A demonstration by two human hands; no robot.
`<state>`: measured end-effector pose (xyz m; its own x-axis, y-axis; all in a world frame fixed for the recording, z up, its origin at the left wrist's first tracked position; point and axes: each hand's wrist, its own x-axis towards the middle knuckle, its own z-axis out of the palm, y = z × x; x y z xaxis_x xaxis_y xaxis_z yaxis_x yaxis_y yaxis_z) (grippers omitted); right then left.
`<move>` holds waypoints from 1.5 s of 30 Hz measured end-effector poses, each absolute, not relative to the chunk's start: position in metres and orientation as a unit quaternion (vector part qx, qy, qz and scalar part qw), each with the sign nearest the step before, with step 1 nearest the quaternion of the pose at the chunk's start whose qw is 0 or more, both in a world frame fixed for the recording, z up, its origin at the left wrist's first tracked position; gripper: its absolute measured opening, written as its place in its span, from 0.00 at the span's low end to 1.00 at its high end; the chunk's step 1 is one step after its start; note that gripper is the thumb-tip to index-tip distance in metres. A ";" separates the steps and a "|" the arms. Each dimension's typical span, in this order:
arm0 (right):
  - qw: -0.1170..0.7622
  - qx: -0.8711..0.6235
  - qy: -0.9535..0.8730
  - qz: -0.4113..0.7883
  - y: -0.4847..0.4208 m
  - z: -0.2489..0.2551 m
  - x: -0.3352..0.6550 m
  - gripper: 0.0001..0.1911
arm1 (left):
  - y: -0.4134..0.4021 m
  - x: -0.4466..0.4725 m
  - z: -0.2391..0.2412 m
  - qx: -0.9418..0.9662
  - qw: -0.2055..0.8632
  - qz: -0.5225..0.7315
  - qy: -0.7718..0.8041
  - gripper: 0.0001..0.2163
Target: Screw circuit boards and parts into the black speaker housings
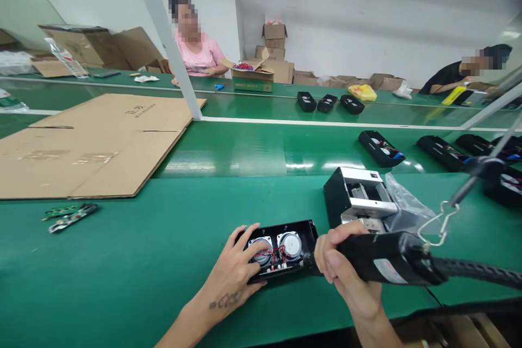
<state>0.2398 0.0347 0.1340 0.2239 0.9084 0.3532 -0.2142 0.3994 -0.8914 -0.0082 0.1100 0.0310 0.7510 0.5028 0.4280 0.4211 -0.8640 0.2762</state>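
My left hand (232, 272) grips an open black speaker housing (302, 234) from its left side, fingers spread over the edge. Inside the housing sit two round speaker drivers (281, 246) joined by red wires. My right hand (342, 266) is wrapped around a black corded electric screwdriver (387, 258), right next to the housing's right end. The screwdriver's tip is hidden by my fingers. A wire hook (438, 223) links the tool to an overhead line. Behind my hands stands a black-and-silver unit (359, 198) on a clear plastic bag (408, 204).
Two green circuit boards (70, 217) lie on the green workbench (122, 266) to the left, beyond them a flattened cardboard sheet (93, 147). Several black housings (381, 148) line a farther belt. Across it sit two co-workers (196, 54), with cardboard boxes (248, 76) nearby.
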 end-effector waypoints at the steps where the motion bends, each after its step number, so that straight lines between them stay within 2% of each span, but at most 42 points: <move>1: 0.686 -0.376 -0.469 0.410 0.035 0.132 0.239 0.05 | 0.110 -0.008 0.031 0.932 0.082 0.249 0.249 0.16; 15: 0.662 -0.352 -0.526 0.401 0.046 0.129 0.237 0.06 | 0.110 -0.008 0.032 0.934 0.079 0.247 0.248 0.16; 33: 0.641 -0.413 -0.498 0.412 0.053 0.119 0.228 0.10 | 0.111 -0.008 0.032 0.934 0.079 0.238 0.252 0.16; 45: 0.618 -0.415 -0.546 0.385 0.053 0.127 0.222 0.06 | 0.112 -0.009 0.029 0.937 0.089 0.225 0.251 0.13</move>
<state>0.2215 0.0534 0.1265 0.1085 0.9285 0.3552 -0.0223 0.3595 -0.9329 -0.0087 0.1119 0.0293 0.7731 0.5104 0.3766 0.4304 -0.8583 0.2795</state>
